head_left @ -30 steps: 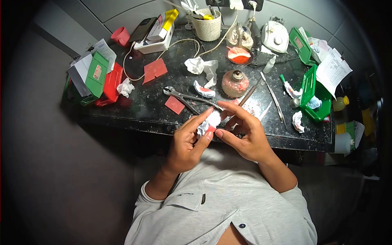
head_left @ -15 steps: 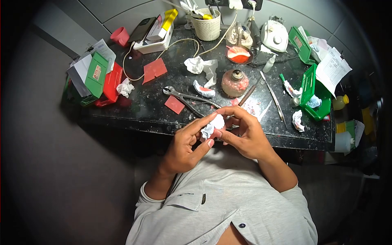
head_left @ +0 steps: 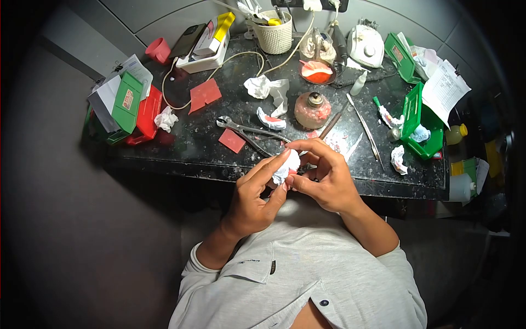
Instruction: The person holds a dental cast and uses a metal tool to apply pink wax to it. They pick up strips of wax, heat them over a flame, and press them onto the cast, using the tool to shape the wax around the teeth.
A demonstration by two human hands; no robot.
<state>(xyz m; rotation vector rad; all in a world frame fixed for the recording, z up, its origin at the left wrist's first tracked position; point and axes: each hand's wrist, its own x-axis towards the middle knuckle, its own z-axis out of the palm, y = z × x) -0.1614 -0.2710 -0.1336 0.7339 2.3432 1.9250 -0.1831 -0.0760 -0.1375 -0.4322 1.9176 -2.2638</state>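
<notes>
Above the front edge of the bench, both hands hold a white plaster dental cast (head_left: 285, 167) with a bit of pink wax at its lower side. My left hand (head_left: 255, 196) grips its left side, thumb below and fingers over the top. From the right, my right hand (head_left: 326, 180) closes on it, with the thumb against the pink part. My fingers hide much of the cast. Just behind the hands lie metal plaster nippers (head_left: 246, 131), a small pink wax sheet (head_left: 232, 141) and another white cast piece with pink wax (head_left: 271, 119).
A glass spirit burner (head_left: 313, 113) stands mid-bench beside a wax knife (head_left: 331, 125) and a slim metal spatula (head_left: 364, 127). Behind is a bowl of red wax (head_left: 317, 75). Green boxes (head_left: 424, 134) stand right; a red box (head_left: 147, 123) and larger wax sheet (head_left: 204, 96) lie left.
My left thumb has moved up and inward against the cast, and the cast has turned slightly in my fingers. The bench view has shifted a little.
</notes>
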